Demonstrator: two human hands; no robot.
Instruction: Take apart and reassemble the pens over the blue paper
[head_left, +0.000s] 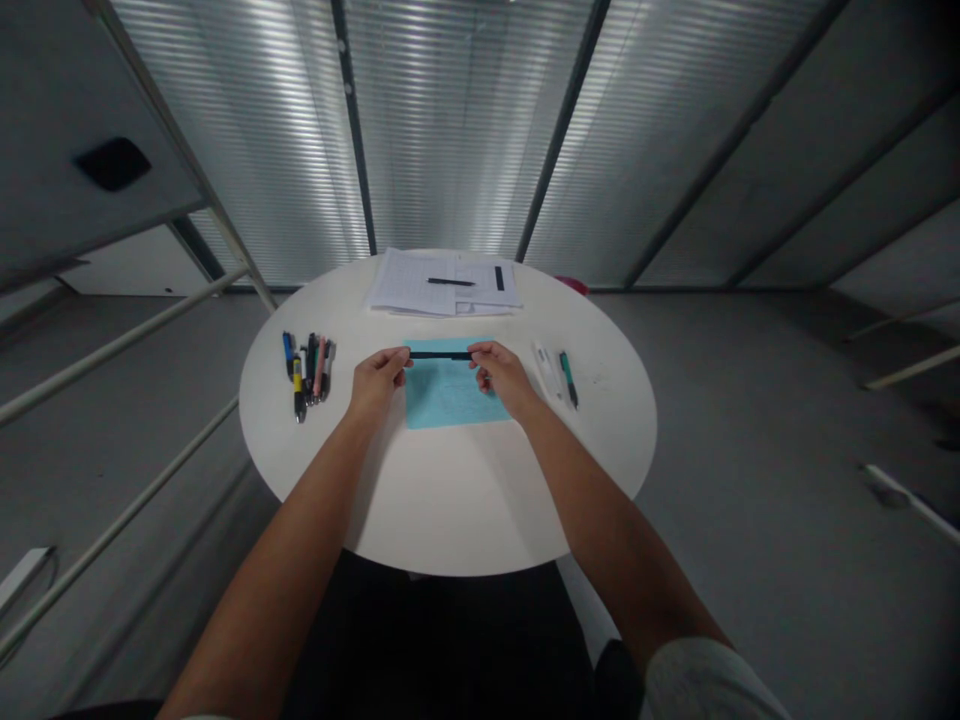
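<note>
One black pen [441, 355], slim, held level over the far part of a light blue sheet [450, 400]; whether the sheet is touched by it cannot be told. Its left end is pinched between thumb and fingers of the left hand [379, 380], placed at the sheet's left edge; its right end is pinched likewise by the right hand [501, 372], by which the sheet's right edge is partly covered. A narrow band of the sheet is hidden by the pen itself. Left of the sheet, beyond the left hand: a loose cluster of pens, among them a blue pen [288, 348], a yellow-and-black marker [298, 380] and a pink pen [320, 365], packed closely together. Right of the sheet, just past the right hand: white pen-like items [547, 370], blurred, with a green-and-black pen [569, 380] laid alongside. Beyond the sheet's far edge: a stack of white papers [397, 285], on which a dark pen [450, 282] and a short black strip [499, 279] are laid. Beneath the sheet: a round white table [450, 500], by which all the above are borne.
</note>
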